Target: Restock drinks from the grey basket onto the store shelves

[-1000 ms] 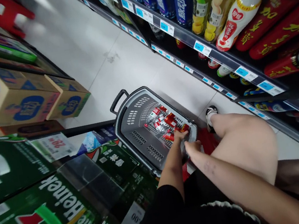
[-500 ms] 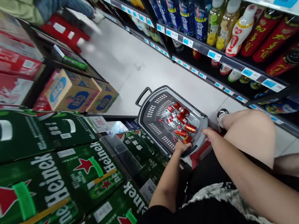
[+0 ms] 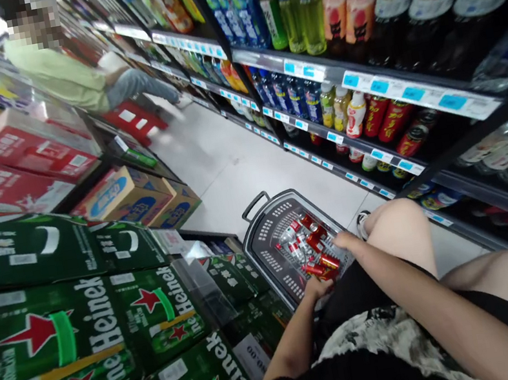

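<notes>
A dark grey shopping basket (image 3: 268,230) with a black handle at its far end stands low in front of me. Several red drink cans (image 3: 329,262) lie loose in it, beside clear-wrapped items with red marks. My left hand (image 3: 317,286) is closed at the near left end of the basket, close against the cans; its fingers are partly hidden. On the near right side, my right hand (image 3: 346,243) is closed on the basket's rim.
Stacked green Heineken cartons (image 3: 86,324) rise close on my left, with brown cartons (image 3: 127,196) and red boxes (image 3: 26,151) beyond. Drink shelves (image 3: 360,66) line the right. A person (image 3: 68,85) in light green sits further up the aisle beside a red stool (image 3: 134,121).
My view has tilted up, showing more shelving and the person ahead. The basket and both hands appear lower in view and slightly further left. My hands stay at the basket's near end.
</notes>
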### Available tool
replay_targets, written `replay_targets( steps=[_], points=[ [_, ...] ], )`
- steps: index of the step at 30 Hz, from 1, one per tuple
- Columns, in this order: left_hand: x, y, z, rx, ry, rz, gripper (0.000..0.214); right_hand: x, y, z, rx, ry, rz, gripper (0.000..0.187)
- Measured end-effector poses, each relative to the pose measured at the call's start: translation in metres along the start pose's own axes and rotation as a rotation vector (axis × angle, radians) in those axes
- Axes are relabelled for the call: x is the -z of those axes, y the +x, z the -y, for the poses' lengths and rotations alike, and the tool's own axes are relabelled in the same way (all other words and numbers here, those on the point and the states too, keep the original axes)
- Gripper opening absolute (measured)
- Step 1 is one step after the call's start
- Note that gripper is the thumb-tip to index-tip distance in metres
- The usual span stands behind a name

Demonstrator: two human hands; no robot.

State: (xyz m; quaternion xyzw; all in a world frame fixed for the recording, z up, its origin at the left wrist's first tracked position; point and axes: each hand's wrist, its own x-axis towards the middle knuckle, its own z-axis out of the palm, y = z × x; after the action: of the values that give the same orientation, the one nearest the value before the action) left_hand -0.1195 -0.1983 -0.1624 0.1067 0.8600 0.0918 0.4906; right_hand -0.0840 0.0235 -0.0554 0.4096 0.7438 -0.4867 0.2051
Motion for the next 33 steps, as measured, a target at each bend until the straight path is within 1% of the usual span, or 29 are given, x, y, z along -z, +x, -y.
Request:
replay_targets(
  steps=[2,3,4,5,6,7,8,10,11,12,13,14,15,16,17,18,19,21,22,23,25,27,28,29,30,31,32,33],
  points=[
    [0.011,-0.005,-0.015,-0.032,0.005,-0.064,0.057,0.006,-0.027,0.008,0.114,-0.025,-0.007,0.027],
    [0.020,-0.010,-0.026,-0.060,0.008,-0.115,0.053,0.010,-0.044,0.007,0.197,-0.032,-0.017,0.030],
    [0.030,-0.016,-0.038,-0.099,0.011,-0.180,0.050,0.015,-0.063,0.000,0.279,-0.042,-0.031,0.035],
    [0.042,-0.025,-0.052,-0.157,0.016,-0.252,0.047,0.020,-0.082,-0.011,0.376,-0.072,-0.065,0.040],
    [0.055,-0.037,-0.067,-0.236,0.021,-0.323,0.045,0.025,-0.100,-0.028,0.518,-0.189,-0.133,0.044],
    [0.068,-0.052,-0.082,-0.328,0.025,-0.386,0.046,0.030,-0.119,-0.048,0.605,-0.283,-0.204,0.043],
    [0.081,-0.069,-0.097,-0.433,0.018,-0.441,0.046,0.034,-0.136,-0.071,0.657,-0.331,-0.271,0.041],
    [0.102,-0.108,-0.127,-0.647,-0.034,-0.491,0.044,0.040,-0.166,-0.118,0.714,-0.355,-0.381,0.046],
    [0.109,-0.129,-0.142,-0.759,-0.069,-0.489,0.043,0.040,-0.178,-0.140,0.711,-0.336,-0.478,0.050],
    [0.113,-0.149,-0.156,-0.866,-0.096,-0.465,0.043,0.040,-0.189,-0.158,0.682,-0.302,-0.624,0.055],
    [0.113,-0.168,-0.169,-0.968,-0.112,-0.424,0.045,0.037,-0.198,-0.174,0.639,-0.260,-0.789,0.060],
    [0.109,-0.185,-0.182,-1.063,-0.112,-0.374,0.049,0.034,-0.206,-0.186,0.593,-0.216,-0.948,0.065],
    [0.100,-0.199,-0.193,-1.145,-0.091,-0.318,0.053,0.030,-0.213,-0.195,0.553,-0.172,-1.090,0.072],
    [0.088,-0.212,-0.204,-1.217,-0.048,-0.261,0.056,0.026,-0.218,-0.201,0.530,-0.134,-1.197,0.079],
    [0.073,-0.222,-0.213,-1.277,0.017,-0.207,0.060,0.022,-0.222,-0.207,0.529,-0.099,-1.263,0.085],
    [0.056,-0.231,-0.221,-1.325,0.102,-0.152,0.062,0.019,-0.225,-0.211,0.554,-0.067,-1.286,0.088],
    [0.038,-0.238,-0.227,-1.358,0.204,-0.100,0.065,0.017,-0.227,-0.216,0.600,-0.035,-1.277,0.087],
    [0.005,-0.250,-0.238,-1.377,0.409,-0.018,0.069,0.015,-0.230,-0.227,0.675,0.053,-1.210,0.075],
    [-0.008,-0.255,-0.243,-1.361,0.485,0.002,0.070,0.016,-0.231,-0.233,0.677,0.113,-1.180,0.068],
    [-0.018,-0.258,-0.249,-1.338,0.531,0.017,0.071,0.017,-0.233,-0.237,0.648,0.182,-1.159,0.063],
    [-0.028,-0.263,-0.261,-1.292,0.515,0.072,0.070,0.021,-0.235,-0.244,0.515,0.339,-1.154,0.060],
    [-0.028,-0.259,-0.276,-1.266,0.398,0.163,0.062,0.027,-0.237,-0.245,0.383,0.524,-1.152,0.063],
    [-0.025,-0.253,-0.283,-1.259,0.345,0.176,0.059,0.031,-0.238,-0.244,0.340,0.638,-1.147,0.065],
    [-0.021,-0.244,-0.290,-1.245,0.320,0.141,0.057,0.036,-0.239,-0.243,0.313,0.775,-1.134,0.066],
    [-0.018,-0.233,-0.296,-1.215,0.329,0.049,0.057,0.042,-0.240,-0.242,0.305,0.933,-1.094,0.068],
    [-0.014,-0.219,-0.300,-1.159,0.374,-0.088,0.059,0.047,-0.242,-0.243,0.312,1.104,-1.013,0.070],
    [-0.011,-0.204,-0.302,-1.069,0.440,-0.242,0.064,0.052,-0.244,-0.243,0.327,1.275,-0.899,0.070],
    [-0.009,-0.189,-0.302,-0.950,0.505,-0.374,0.070,0.057,-0.247,-0.244,0.349,1.429,-0.763,0.069]
  ],
)
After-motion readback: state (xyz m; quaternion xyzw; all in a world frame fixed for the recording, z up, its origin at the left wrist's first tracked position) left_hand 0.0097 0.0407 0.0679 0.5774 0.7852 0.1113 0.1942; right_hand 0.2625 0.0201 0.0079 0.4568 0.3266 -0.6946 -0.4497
